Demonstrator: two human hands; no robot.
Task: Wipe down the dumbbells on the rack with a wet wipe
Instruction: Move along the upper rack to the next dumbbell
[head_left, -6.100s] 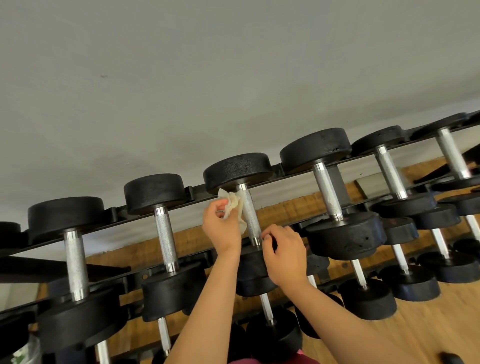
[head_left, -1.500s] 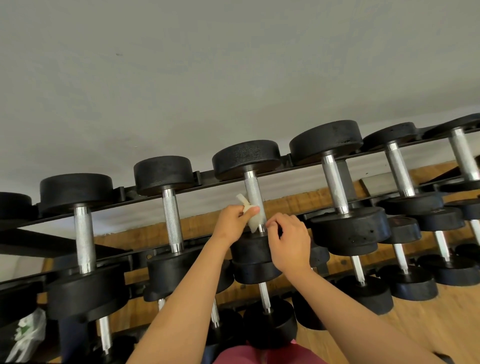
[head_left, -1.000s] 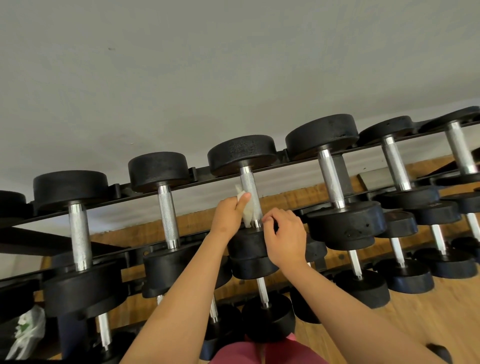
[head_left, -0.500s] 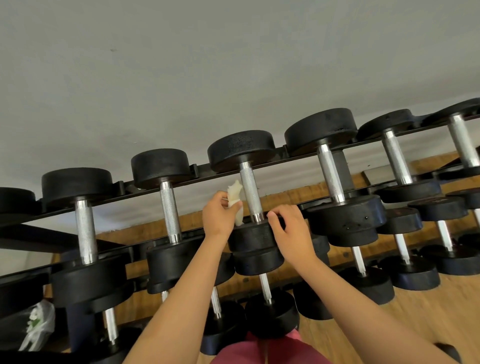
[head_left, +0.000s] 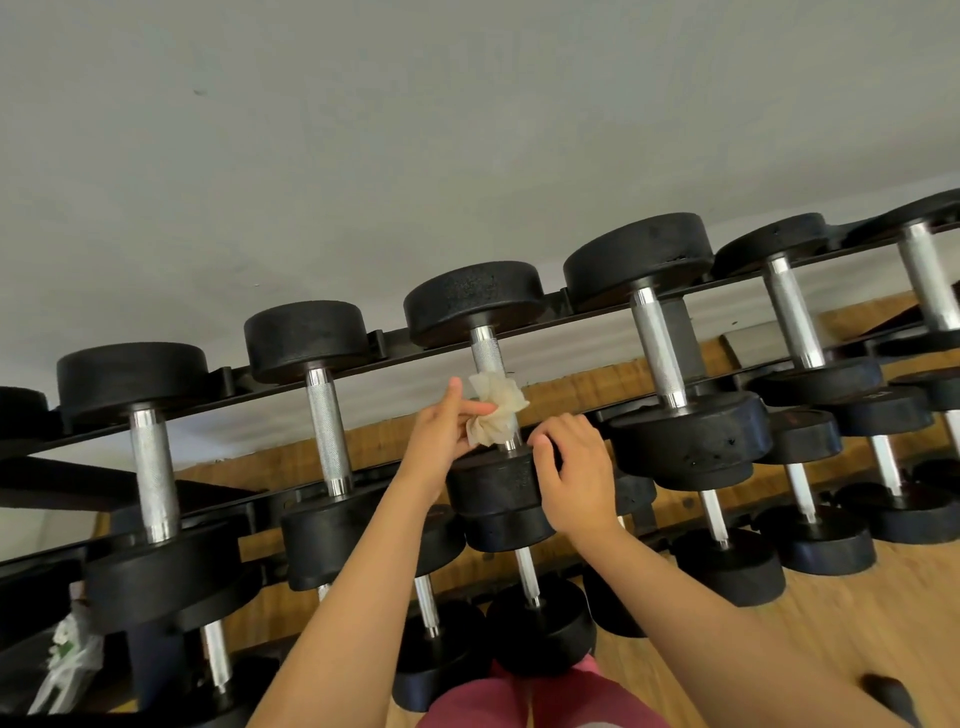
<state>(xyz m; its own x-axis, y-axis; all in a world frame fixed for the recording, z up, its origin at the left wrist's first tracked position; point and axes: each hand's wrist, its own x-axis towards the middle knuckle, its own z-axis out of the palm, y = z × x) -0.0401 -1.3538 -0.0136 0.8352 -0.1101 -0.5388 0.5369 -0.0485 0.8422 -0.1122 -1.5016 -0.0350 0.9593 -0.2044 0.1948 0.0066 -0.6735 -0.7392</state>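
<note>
A black rack (head_left: 395, 358) carries a top row of black dumbbells with knurled steel handles. My left hand (head_left: 441, 441) pinches a crumpled off-white wet wipe (head_left: 493, 410) against the handle of the middle dumbbell (head_left: 475, 301), just above its near head. One finger of that hand sticks up. My right hand (head_left: 571, 473) grips the near head (head_left: 493, 486) of that same dumbbell from the right, fingers curled over its top edge.
Neighbouring dumbbells sit close on both sides: one (head_left: 322, 415) to the left, a larger one (head_left: 670, 364) to the right. Lower tiers hold several more dumbbells (head_left: 727, 571). A grey wall rises behind. A wooden floor (head_left: 857, 623) lies at right, and a plastic bag (head_left: 67, 660) at lower left.
My left hand has brought the wipe from beside the handle onto it, and the wipe now spreads wider. My right hand stays on the near head.
</note>
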